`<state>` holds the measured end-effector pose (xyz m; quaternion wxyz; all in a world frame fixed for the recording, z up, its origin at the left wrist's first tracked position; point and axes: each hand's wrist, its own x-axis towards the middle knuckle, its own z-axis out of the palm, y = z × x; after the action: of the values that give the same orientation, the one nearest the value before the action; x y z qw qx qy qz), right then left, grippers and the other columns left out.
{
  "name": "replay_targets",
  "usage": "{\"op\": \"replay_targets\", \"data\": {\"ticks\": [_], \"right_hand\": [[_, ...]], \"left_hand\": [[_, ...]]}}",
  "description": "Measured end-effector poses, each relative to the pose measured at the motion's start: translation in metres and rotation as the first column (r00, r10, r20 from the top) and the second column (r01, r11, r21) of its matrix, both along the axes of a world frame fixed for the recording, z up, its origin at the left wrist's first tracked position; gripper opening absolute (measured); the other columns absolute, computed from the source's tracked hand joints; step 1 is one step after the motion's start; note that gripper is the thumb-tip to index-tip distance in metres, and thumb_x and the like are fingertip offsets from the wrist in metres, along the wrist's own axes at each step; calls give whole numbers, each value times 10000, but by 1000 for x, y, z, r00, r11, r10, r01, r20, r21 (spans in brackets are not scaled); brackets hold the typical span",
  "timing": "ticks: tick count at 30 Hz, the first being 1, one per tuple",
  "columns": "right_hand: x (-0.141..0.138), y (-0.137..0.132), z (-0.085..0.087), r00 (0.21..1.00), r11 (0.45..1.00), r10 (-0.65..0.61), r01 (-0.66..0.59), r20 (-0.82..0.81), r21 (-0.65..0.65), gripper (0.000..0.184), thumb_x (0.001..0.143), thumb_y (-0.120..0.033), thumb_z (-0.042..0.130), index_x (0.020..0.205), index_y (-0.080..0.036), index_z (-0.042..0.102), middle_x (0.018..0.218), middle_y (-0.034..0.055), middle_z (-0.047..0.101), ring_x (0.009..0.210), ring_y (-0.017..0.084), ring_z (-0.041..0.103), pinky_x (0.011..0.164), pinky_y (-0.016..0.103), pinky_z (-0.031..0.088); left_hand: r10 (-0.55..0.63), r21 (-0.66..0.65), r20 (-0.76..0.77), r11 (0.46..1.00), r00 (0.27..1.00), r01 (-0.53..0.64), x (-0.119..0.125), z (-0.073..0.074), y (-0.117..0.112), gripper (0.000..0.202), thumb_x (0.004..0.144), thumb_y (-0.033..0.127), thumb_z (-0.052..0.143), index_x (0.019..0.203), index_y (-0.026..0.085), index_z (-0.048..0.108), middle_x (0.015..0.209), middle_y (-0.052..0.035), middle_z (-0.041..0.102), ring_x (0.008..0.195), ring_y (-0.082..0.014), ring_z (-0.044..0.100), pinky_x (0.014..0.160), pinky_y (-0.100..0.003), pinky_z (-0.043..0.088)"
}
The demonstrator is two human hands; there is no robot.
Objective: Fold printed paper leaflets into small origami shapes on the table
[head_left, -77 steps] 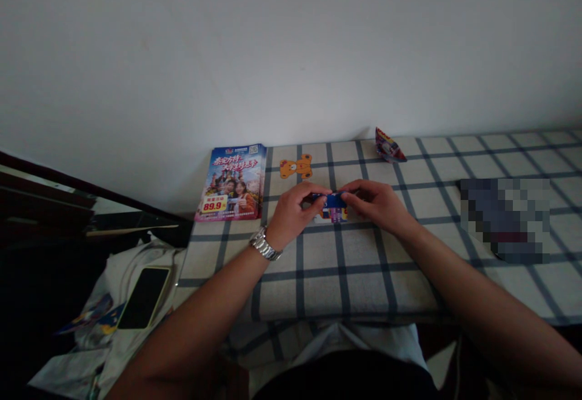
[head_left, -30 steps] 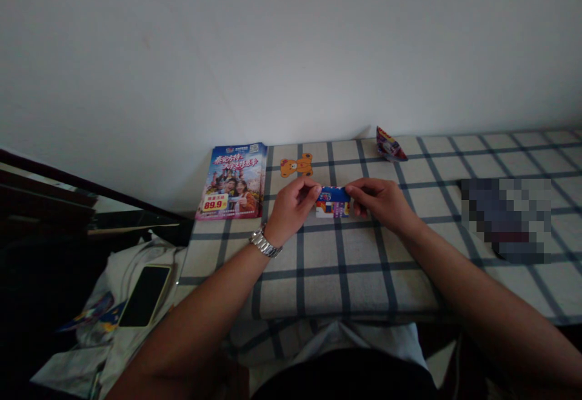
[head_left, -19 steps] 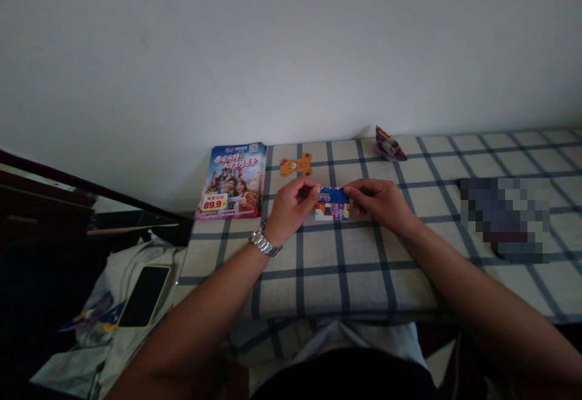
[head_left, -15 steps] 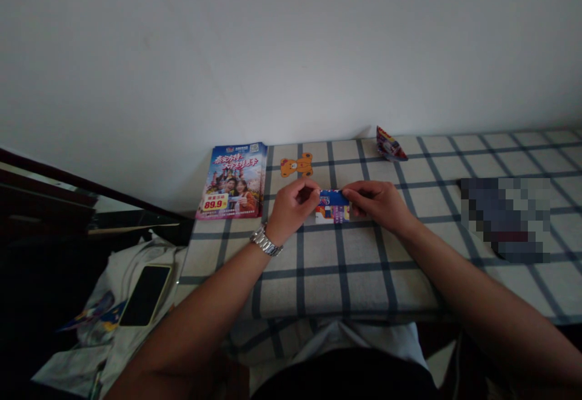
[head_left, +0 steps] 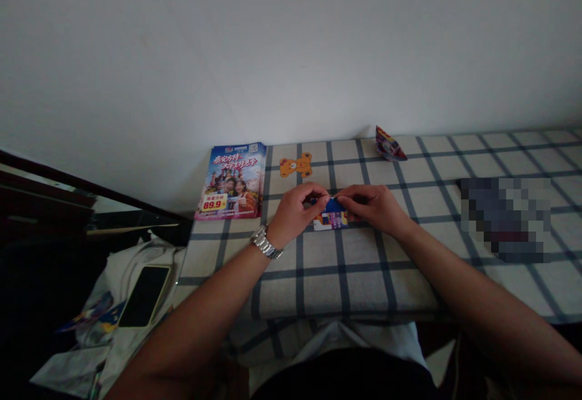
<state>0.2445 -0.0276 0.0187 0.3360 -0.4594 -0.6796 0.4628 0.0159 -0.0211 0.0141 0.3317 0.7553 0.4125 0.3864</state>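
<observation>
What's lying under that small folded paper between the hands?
The folded paper rests on the checked tablecloth; nothing else shows beneath its lower edge. The left hand and right hand pinch its top, hiding what lies under there.

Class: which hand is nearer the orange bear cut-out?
Left. Both pinch the folded paper, but the left hand lies just before the bear cut-out; the right hand is farther right.

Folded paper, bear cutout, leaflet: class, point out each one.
folded paper (head_left: 331, 218), head view, printed lower half
bear cutout (head_left: 296, 165), head view, orange body
leaflet (head_left: 231, 180), head view, cover's middle
</observation>
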Motion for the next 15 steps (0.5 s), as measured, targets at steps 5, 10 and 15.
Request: {"op": "replay_targets", "data": {"ticks": [5, 10, 15], "right_hand": [[2, 0, -2, 999, 1000, 19, -19, 32, 11, 328, 946, -499, 667, 1005, -197, 779, 760, 39, 740, 613, 172, 653, 546, 280, 513], [6, 1, -3, 995, 996, 85, -85, 50, -15, 328, 977, -493, 627, 1059, -210, 771, 784, 32, 742, 620, 166, 655, 560, 278, 529], [8, 2, -1, 993, 992, 110, -107, 37, -61, 346, 989, -512, 604, 1044, -213, 770, 716, 20, 733, 618, 176, 681, 572, 283, 554]], "left_hand": [[-12, 6, -7, 1000, 1000, 12, 1, 1, -1, 103, 972, 286, 661, 939, 198, 704, 897, -15, 738, 802, -148, 672, 778, -277, 529], [0, 19, -32, 1000, 999, 1, 0, 3, -1, 94, 966, 279, 664, 931, 201, 703, 905, -18, 742, 816, -155, 677, 783, -282, 531], [11, 21, -29, 1000, 1000, -11, -1, 2, -1, 119, 973, 303, 657, 936, 203, 710, 916, -26, 748, 827, -161, 686, 790, -288, 543]]}}
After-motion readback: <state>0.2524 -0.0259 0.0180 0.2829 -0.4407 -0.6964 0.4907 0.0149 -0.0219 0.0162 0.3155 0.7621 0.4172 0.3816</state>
